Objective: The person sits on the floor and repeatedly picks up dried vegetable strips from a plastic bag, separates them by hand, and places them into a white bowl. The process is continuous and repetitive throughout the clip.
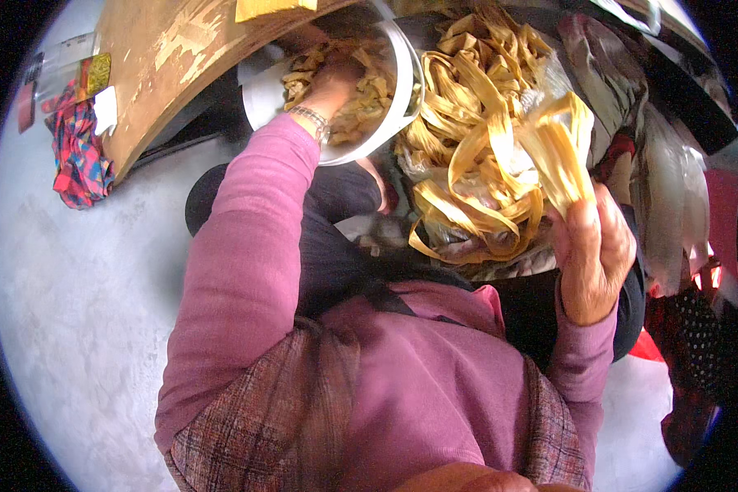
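Note:
My left hand [337, 83], with a metal band at the wrist, reaches down into a white plastic bucket [265, 98]. Curled yellowish plant pieces [369, 98] lie around it; its fingers are hidden or blurred, so I cannot tell whether it grips any. My right hand [599, 252] pinches a broad, folded strip of dried yellow plant material [556, 154] between thumb and fingers, held up at the right. Beside it lies a large heap of similar long dried strips [467, 135], partly on clear plastic.
A worn wooden tabletop [178, 55] curves along the upper left, with a yellow object [275, 8] on it. A plaid cloth [81, 154] hangs at its left end. Plastic bags [664, 203] hang at the right. My dark-trousered legs [332, 252] are below the bucket.

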{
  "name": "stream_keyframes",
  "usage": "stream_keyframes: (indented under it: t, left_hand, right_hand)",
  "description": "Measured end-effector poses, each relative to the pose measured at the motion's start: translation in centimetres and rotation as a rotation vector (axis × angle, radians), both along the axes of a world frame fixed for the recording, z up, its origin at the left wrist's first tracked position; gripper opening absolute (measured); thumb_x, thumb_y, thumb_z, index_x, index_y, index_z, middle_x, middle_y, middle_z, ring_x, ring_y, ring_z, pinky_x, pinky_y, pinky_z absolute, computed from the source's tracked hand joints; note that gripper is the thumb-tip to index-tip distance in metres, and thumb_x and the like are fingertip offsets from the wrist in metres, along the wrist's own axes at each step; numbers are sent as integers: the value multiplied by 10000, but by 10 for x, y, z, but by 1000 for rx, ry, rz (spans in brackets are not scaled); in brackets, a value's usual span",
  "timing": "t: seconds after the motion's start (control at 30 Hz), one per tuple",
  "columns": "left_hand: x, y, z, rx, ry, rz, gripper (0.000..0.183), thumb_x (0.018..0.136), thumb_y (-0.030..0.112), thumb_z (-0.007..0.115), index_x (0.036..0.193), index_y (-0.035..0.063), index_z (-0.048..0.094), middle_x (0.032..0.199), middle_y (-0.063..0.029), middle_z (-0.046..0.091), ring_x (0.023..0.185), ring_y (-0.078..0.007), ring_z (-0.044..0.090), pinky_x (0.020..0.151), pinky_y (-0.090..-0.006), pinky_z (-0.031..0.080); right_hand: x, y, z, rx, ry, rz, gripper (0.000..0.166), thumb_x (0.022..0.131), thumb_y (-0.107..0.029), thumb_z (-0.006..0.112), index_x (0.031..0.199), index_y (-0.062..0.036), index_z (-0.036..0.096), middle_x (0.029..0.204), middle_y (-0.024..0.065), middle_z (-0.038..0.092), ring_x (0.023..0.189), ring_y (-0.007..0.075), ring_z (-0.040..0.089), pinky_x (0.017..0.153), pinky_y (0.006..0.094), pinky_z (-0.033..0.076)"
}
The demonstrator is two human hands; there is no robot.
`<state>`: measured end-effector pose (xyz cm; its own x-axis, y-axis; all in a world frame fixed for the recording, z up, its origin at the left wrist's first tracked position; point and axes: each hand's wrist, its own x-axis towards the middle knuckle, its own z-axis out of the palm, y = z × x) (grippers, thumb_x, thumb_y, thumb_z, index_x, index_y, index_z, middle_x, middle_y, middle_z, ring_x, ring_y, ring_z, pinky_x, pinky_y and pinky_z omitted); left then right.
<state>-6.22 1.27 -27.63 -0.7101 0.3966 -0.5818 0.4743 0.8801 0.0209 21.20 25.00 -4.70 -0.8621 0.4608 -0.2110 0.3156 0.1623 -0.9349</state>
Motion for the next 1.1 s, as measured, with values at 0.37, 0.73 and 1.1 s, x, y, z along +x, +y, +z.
stream_keyframes:
  t: [0.37,0.73,1.1]
  left_hand:
    - [22,-31,56,-28,-193,250,588,925,462,482,1084,-91,603,1093,-254,637,892,-371,660,808,-437,525]
    - [13,-63,-47,-340,-300,-230,312,958,233,485,1051,-29,626,876,-192,673,727,-314,643,679,-407,516]
    - [-8,-42,-47,-370,-235,-346,303,949,235,489,988,-27,633,840,-208,661,737,-361,628,691,-439,501]
  right_hand:
    - [2,-5,-12,42,142,149,276,974,-208,531,820,6,612,624,13,474,559,82,432,517,242,348]
    - [-7,-35,-26,-66,167,281,232,925,-241,570,802,-49,612,629,159,564,571,337,598,539,418,473]
    - [-11,-37,-27,38,175,328,257,942,-271,531,813,-53,579,651,170,555,641,379,587,575,455,454]
